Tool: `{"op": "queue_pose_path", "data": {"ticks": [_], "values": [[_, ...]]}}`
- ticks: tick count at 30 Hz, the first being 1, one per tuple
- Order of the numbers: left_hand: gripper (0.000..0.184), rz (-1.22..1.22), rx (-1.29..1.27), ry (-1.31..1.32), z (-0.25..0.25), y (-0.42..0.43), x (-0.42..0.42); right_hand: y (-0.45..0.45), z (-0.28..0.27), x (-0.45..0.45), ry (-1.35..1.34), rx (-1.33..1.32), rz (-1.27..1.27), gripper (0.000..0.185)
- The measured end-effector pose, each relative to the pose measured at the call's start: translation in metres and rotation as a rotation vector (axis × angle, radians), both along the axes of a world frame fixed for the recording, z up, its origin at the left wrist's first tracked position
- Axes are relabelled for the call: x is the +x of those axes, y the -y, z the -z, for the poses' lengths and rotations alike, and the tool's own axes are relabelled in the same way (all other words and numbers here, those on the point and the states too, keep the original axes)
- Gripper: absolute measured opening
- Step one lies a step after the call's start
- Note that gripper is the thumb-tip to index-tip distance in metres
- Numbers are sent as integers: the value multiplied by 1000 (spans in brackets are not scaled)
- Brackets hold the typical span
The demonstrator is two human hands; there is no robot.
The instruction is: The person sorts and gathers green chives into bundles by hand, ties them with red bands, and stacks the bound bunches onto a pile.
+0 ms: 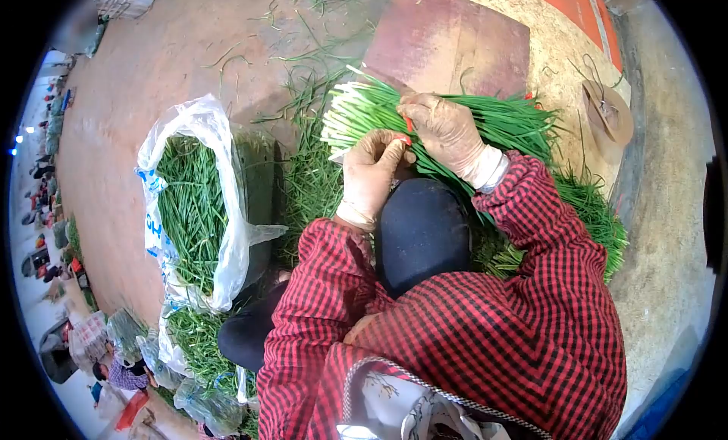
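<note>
A thick bundle of garlic chives (500, 117) lies across in front of me, its pale stem ends to the left and green leaves to the right. A thin red tie (409, 124) is at the middle of the bundle. My left hand (370, 171), in a thin pale glove, pinches the tie's lower end at the near side of the stems. My right hand (444, 130), gloved too, is closed on its upper part, over the bundle. My dark-clothed knee (423, 231) is just below the hands.
To the left stands a clear plastic bag (235, 246) filled with green chives (189, 212). Loose chives (315, 186) litter the floor. Behind the bundle is a reddish board (455, 42). A round tan disc (609, 112) lies at the right. More chives (599, 220) lie near my right elbow.
</note>
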State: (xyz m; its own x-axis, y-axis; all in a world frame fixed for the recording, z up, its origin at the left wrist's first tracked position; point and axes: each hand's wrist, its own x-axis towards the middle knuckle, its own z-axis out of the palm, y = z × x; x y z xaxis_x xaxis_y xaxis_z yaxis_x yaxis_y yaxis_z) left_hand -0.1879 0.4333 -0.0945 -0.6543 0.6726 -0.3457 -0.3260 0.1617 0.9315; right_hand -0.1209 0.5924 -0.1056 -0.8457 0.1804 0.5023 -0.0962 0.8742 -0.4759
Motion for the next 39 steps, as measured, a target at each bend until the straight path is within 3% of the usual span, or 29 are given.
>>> {"op": "queue_pose_path", "data": {"ticks": [11,14,16,21,27,32,39], "values": [[12,-43,-13,-29,-9,-17,-6,-5,4,-8,118,149,40,18],[13,-27,-96,40,-12,-23,-14,-6,7,-7,90,124,34,24],[14,21,-143,87,-12,-27,-24,-10,3,-5,154,-30,-36,31],[15,53,-203,114,-15,-34,-36,-18,-6,3,110,-29,-107,40],[16,69,-257,122,-19,-38,-37,-19,-4,0,162,-46,-152,31],[16,69,-266,135,-20,-40,-39,-18,2,-7,219,-65,-114,10],[17,83,-223,110,-18,-38,-39,-8,-6,-14,178,-51,75,12]]}}
